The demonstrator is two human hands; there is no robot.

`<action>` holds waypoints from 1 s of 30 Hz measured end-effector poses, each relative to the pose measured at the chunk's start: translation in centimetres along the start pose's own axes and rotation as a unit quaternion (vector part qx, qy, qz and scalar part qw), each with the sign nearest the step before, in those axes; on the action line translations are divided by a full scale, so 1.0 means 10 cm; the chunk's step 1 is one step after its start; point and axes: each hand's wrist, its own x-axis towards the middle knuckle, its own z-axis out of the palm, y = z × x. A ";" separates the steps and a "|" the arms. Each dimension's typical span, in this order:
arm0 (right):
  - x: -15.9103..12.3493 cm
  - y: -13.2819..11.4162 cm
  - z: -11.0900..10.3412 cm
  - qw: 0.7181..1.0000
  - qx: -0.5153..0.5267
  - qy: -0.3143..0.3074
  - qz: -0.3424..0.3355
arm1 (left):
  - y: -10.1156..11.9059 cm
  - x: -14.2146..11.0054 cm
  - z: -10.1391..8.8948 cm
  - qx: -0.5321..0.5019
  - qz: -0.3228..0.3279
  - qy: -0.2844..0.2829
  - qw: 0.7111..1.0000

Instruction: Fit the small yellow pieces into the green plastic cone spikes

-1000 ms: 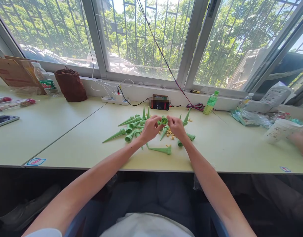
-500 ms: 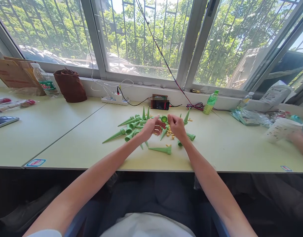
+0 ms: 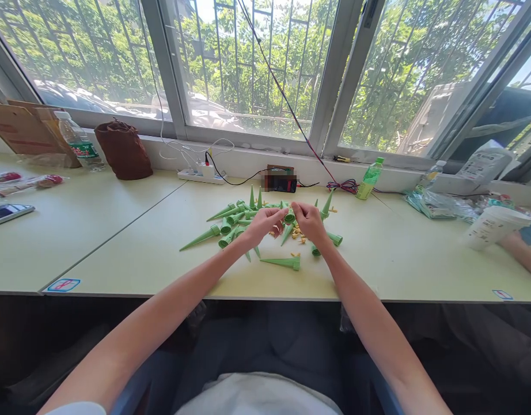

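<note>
Just above the pile, a green plastic watering spike (image 3: pixel 289 217) is between my two hands, its round open end facing down toward me. My left hand (image 3: pixel 265 225) pinches it from the left, thumb and fingers pressed together. Close against its right side, my right hand (image 3: pixel 309 223) is closed; whatever lies in its fingers is hidden. Several similar green spikes (image 3: pixel 200 237) lie to the left, and a few stand upright behind. Below my hands are small yellow plastic valves (image 3: pixel 296 235). One spike (image 3: pixel 283 263) lies alone in front, pointing left.
A green drink bottle (image 3: pixel 370 180), a dark device (image 3: pixel 280 182) and a power strip (image 3: pixel 201 176) stand along the window. To the left are a brown pouch (image 3: pixel 122 151) and a phone (image 3: pixel 8 214). At right, another person's hand (image 3: pixel 522 251) is beside a white cup (image 3: pixel 496 227).
The spike between my hands has tilted, its open end turning from facing me to facing lower. My left fingers have drawn closer together. The other person's hand has shifted slightly left.
</note>
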 end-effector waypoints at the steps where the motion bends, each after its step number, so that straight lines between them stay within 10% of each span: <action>1: 0.00 0.00 0.00 1.000 0.000 0.000 0.000 | 0.00 -0.01 0.00 0.023 0.017 0.005 1.000; 10: 0.00 0.00 0.00 1.000 -0.005 -0.007 0.011 | -0.03 -0.04 0.02 0.191 0.144 0.066 0.969; 20: 0.01 0.02 0.02 0.999 0.000 -0.031 0.019 | -0.22 0.03 -0.02 0.341 0.368 0.097 0.859; 30: 0.01 0.01 0.05 1.000 -0.004 0.005 0.010 | -0.17 0.04 0.02 0.346 0.335 0.135 0.866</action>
